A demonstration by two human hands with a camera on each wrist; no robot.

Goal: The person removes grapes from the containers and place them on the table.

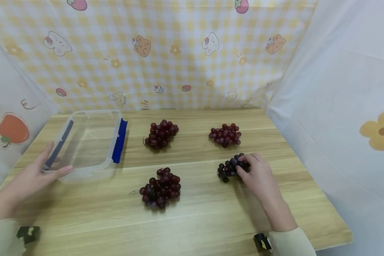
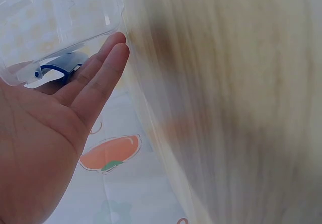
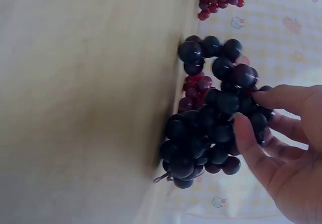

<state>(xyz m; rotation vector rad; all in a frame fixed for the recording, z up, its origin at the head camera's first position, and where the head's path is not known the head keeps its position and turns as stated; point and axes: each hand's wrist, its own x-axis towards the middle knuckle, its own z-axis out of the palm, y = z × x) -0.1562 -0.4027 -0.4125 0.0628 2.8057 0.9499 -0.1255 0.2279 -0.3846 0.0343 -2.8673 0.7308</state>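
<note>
At the right of the table, my right hand (image 1: 259, 176) pinches a bunch of black grapes (image 1: 227, 170) between thumb and fingers. The right wrist view shows the thumb and fingertips on these dark grapes (image 3: 221, 103), with the bunch's lower side close to the tabletop. My left hand (image 1: 35, 177) lies at the near left corner of a clear plastic food container (image 1: 92, 170) with blue side latches. Its fingers are extended along the container's side, beside a latch (image 2: 65, 65) in the left wrist view. Whether a lid covers the container is hard to tell.
Two bunches of red grapes, one farther back (image 1: 161, 134) and one nearer (image 1: 161, 188), lie mid-table. Another red bunch (image 1: 225, 135) sits behind the black grapes. A checked cloth (image 1: 179, 71) hangs behind the wooden table (image 1: 211, 220), with white cloth (image 1: 332, 106) at the sides.
</note>
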